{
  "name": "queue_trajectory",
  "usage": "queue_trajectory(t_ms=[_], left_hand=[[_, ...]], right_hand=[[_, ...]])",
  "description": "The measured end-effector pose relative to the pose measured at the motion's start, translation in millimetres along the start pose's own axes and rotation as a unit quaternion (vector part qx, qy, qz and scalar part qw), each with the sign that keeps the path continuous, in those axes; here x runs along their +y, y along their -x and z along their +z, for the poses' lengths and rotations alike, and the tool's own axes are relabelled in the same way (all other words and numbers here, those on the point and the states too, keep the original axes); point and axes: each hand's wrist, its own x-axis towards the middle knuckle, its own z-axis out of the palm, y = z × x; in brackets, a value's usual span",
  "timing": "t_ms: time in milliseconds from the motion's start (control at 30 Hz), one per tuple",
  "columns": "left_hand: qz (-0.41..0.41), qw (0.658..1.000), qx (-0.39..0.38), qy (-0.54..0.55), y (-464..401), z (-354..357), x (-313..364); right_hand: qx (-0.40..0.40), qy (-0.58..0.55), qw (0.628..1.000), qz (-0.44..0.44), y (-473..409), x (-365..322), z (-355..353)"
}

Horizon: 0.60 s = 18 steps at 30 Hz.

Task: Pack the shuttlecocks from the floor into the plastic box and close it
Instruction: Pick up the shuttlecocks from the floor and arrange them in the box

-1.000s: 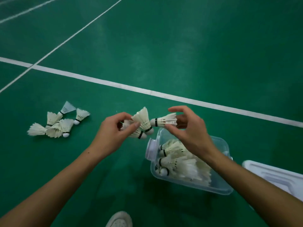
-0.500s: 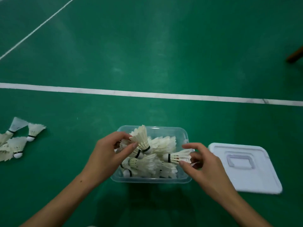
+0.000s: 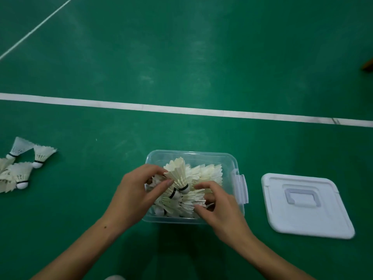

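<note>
Our left hand (image 3: 133, 196) pinches shuttlecocks (image 3: 178, 174) over the box (image 3: 232, 160); our right hand (image 3: 219, 207) grips another inside it. The lid (image 3: 306, 217) lies right of the box, loose shuttlecocks (image 3: 22, 170) far left.

A glossy green court floor (image 3: 201, 57) fills the view. A broad white painted line (image 3: 181, 110) crosses it from left to right, and a thinner white diagonal line (image 3: 36, 28) runs across the far left corner. A brown object (image 3: 368, 64), mostly cut off, pokes in at the far right edge.
</note>
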Motion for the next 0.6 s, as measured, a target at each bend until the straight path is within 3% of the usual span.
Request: queue_trajectory(t_ms=[133, 267, 400, 600], left_hand=[[0.011, 1.000, -0.005, -0.020, -1, 0, 5], [0.036, 0.999, -0.006, -0.038, -3, -9, 11], [0.078, 0.993, -0.033, -0.083, -9, -17, 22], [0.136, 0.967, -0.083, -0.200, -29, -17, 38]], right_hand=[[-0.009, -0.007, 1.000, 0.018, -6, -2, -2], [-0.008, 0.070, 0.997, 0.011, 5, -7, -28], [0.018, 0.157, 0.986, -0.043, 7, -19, -60], [0.083, 0.148, 0.970, -0.174, -18, -50, -65]])
